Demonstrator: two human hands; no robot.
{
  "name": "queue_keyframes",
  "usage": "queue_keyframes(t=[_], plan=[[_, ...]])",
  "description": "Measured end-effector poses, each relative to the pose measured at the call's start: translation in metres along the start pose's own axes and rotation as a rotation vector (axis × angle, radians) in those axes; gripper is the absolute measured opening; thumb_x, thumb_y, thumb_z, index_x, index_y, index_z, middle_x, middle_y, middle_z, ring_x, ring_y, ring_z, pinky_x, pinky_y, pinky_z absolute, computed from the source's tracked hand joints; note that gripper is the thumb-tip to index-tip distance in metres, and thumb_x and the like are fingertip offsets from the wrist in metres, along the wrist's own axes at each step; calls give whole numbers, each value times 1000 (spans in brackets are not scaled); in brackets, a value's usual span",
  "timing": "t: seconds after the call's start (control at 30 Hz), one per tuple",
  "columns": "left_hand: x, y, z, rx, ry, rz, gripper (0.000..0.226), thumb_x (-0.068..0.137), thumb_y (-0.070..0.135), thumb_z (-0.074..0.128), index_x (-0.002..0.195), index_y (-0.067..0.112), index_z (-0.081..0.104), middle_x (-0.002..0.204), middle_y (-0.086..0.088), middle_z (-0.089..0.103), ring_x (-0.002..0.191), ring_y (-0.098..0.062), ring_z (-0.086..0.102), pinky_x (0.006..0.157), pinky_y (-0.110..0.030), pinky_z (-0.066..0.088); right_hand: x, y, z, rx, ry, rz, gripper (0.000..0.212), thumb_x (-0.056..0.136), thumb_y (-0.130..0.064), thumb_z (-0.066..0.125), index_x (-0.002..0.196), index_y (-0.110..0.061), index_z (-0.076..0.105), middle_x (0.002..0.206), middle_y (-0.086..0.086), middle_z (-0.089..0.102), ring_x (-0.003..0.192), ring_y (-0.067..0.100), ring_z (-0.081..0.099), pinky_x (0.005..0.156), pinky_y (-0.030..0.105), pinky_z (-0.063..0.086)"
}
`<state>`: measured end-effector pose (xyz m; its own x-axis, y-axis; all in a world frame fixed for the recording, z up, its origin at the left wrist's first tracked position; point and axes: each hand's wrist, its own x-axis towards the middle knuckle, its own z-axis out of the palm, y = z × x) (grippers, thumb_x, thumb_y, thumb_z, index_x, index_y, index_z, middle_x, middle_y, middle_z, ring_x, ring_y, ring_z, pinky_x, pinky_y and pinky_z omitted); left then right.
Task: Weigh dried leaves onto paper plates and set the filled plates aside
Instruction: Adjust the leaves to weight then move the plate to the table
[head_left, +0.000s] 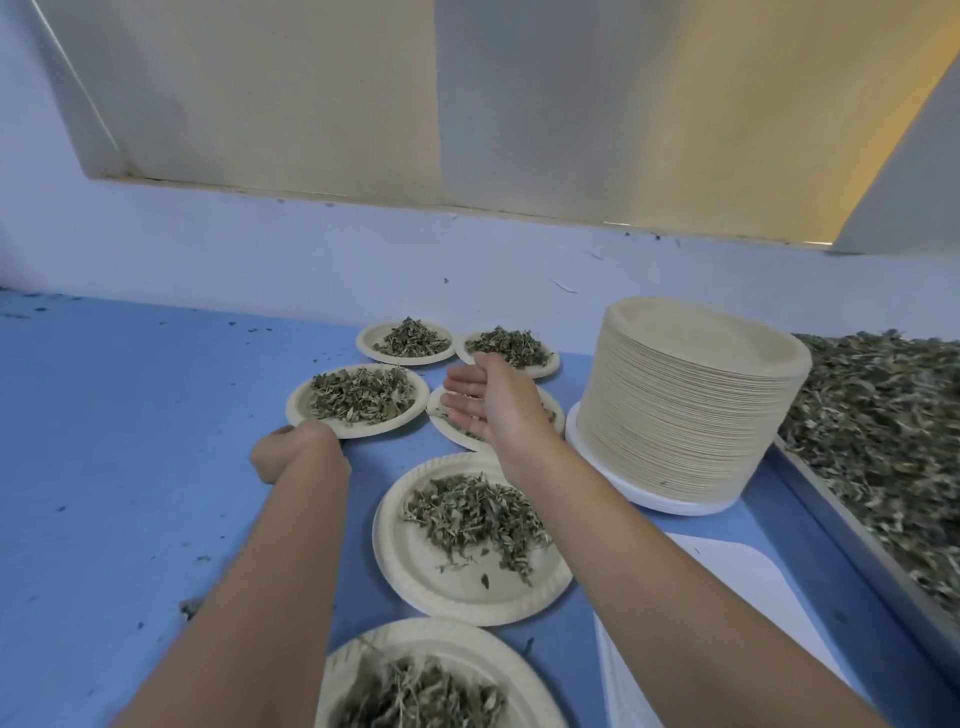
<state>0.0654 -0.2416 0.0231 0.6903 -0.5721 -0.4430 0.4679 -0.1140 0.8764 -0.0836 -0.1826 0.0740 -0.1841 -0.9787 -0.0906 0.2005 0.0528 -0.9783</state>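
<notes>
Several paper plates heaped with dried green leaves lie on the blue table. My left hand grips the near rim of one filled plate at the left of the group. My right hand hovers with straight fingers, palm to the left, above another filled plate, which it partly hides. Two more filled plates sit behind, near the wall. A larger-looking filled plate lies between my forearms, and another sits at the bottom edge.
A tall stack of unused paper plates stands on a white round base at the right. Beyond it a grey tray holds a big pile of loose dried leaves. A white flat device lies under my right forearm. Leaf crumbs dot the table.
</notes>
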Motion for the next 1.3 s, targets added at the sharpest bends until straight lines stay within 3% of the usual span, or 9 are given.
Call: queue_keyframes(t=[0.07, 0.17, 0.37, 0.47, 0.6, 0.73, 0.87, 1.0, 1.3], plan=[[-2, -1, 0, 10, -28, -8, 20, 79, -2, 58, 65, 9, 50, 67, -6, 52, 48, -15, 43, 56, -29, 40, -1, -1, -3, 4, 7, 7, 34, 102, -24, 36, 84, -10, 61, 85, 3, 64, 73, 13, 61, 63, 21, 52], [-3, 2, -3, 50, -77, -30, 35, 80, -1, 59, 58, 13, 35, 58, -2, 38, 46, -16, 34, 47, -27, 32, -3, -1, -6, -19, 22, 5, 33, 101, -23, 37, 86, -10, 62, 85, 2, 65, 72, 13, 62, 67, 22, 52], [-4, 3, -5, 70, -88, -33, 28, 85, 2, 58, 66, 10, 39, 67, -2, 42, 75, -24, 42, 68, -31, 40, -14, -4, -12, -31, 22, -10, 29, 101, -20, 37, 98, -5, 62, 96, 7, 64, 74, 14, 61, 70, 23, 51], [-19, 3, -12, 73, -64, 22, 6, 87, 1, 53, 84, 5, 56, 94, -11, 58, 81, -29, 54, 70, -31, 42, -28, -10, -15, -37, 2, -24, 23, 98, -14, 40, 93, -7, 61, 97, 9, 64, 70, 13, 61, 65, 19, 52], [-58, 5, -21, 24, -60, 170, 26, 90, 3, 49, 113, 8, 59, 114, -13, 63, 101, -28, 62, 82, -32, 48, -50, -21, -25, -108, -42, -87, 16, 96, -11, 45, 96, -8, 61, 94, 10, 67, 65, 11, 64, 59, 17, 52], [-110, 9, -24, -72, -342, 214, 18, 86, -6, 49, 87, 10, 57, 78, -5, 63, 80, -19, 60, 73, -25, 52, -72, -31, -49, -567, 132, -455, 12, 93, -16, 54, 93, -17, 66, 91, 0, 69, 77, 9, 63, 73, 25, 52], [-164, 7, -31, -124, -647, 186, 18, 91, -7, 47, 85, 7, 58, 74, -5, 60, 67, -12, 59, 62, -15, 49, -83, -54, -92, -1017, 419, -755, 24, 96, -17, 50, 111, -11, 68, 108, 5, 68, 103, 21, 58, 89, 35, 45], [-200, -2, -38, -148, -801, 154, 22, 91, -8, 46, 82, 7, 59, 78, -6, 61, 65, -10, 59, 62, -15, 51, -82, -72, -135, -1341, 454, -684, 33, 101, -17, 41, 127, -12, 60, 124, 8, 63, 119, 26, 51, 94, 36, 42], [-222, -15, -46, -89, -852, 125, 22, 92, -5, 49, 80, 11, 60, 79, -4, 64, 65, -10, 60, 58, -12, 51, -78, -81, -147, -1553, 299, -579, 32, 102, -19, 39, 114, -4, 65, 114, 15, 66, 107, 32, 56, 90, 44, 45]])
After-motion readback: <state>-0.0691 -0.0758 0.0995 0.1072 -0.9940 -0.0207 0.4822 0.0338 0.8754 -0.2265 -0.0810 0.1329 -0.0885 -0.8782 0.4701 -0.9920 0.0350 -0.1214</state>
